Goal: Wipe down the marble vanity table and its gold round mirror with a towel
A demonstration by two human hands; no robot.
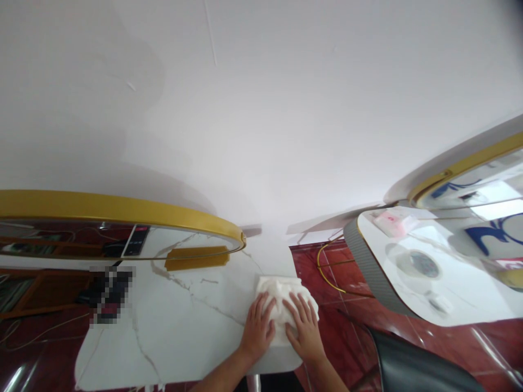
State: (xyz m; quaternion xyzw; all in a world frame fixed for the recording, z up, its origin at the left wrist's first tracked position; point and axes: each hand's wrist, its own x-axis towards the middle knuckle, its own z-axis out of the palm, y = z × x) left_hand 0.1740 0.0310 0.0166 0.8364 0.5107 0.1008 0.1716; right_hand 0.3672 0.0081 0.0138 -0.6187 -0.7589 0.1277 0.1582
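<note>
A bunched white cloth (281,289) lies at the right end of the white marbled tabletop (183,326). My left hand (258,325) rests on its left side, fingers stretched forward. On the right side of the cloth my right hand (303,326) lies flat with its fingers spread. Both palms press down from above, and neither hand grips the fabric. The part of the cloth beneath the hands is hidden.
A gold-framed mirror (122,208) stands at the table's back left, against the white wall (261,120). A blurred-out object sits at the left edge. Rightward are a second white table (408,239) carrying a pink packet (394,223), another mirror, and a black chair (420,365).
</note>
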